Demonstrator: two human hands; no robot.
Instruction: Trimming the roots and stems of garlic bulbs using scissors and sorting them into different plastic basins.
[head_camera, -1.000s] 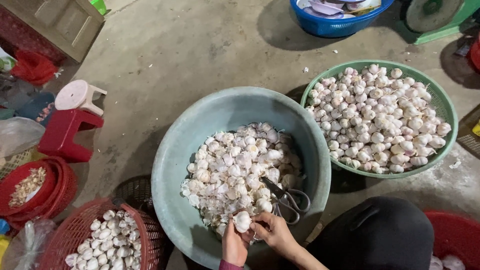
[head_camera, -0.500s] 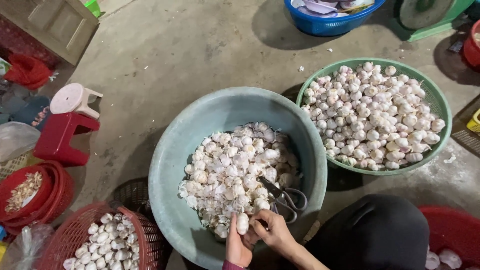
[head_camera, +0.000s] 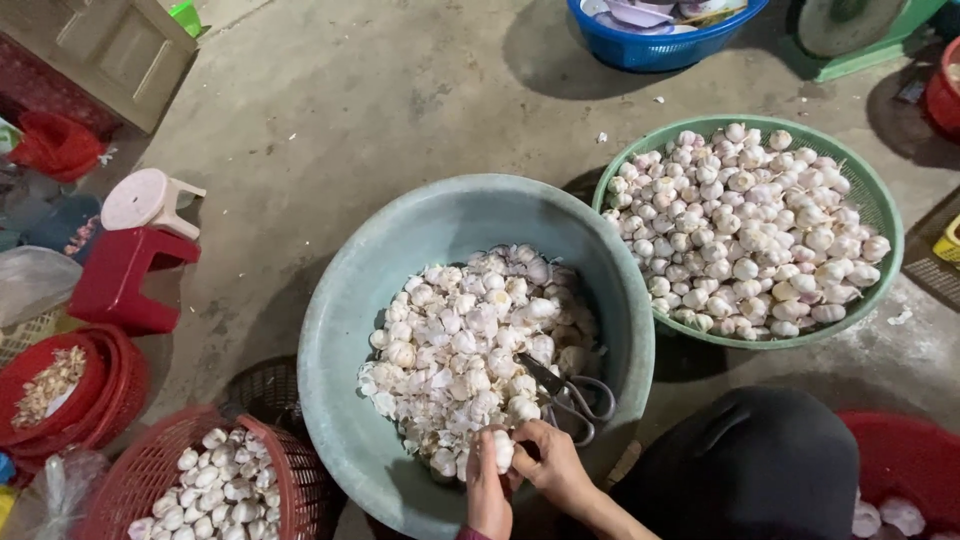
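head view: garlic bulb (head_camera: 502, 450) half hidden by fingers (head_camera: 535, 440)

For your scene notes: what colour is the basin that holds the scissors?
Pale teal basin, scissors inside; head view.

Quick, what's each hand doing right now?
Left hand: closed on a garlic bulb.
Right hand: fingers on the same garlic bulb, gripping it too.

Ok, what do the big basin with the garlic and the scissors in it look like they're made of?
The grey-green basin looks like moulded plastic: matte, scuffed, with a thick rolled rim. The scissors look like bare metal, grey and slightly shiny, handles included, though a coating can't be ruled out.
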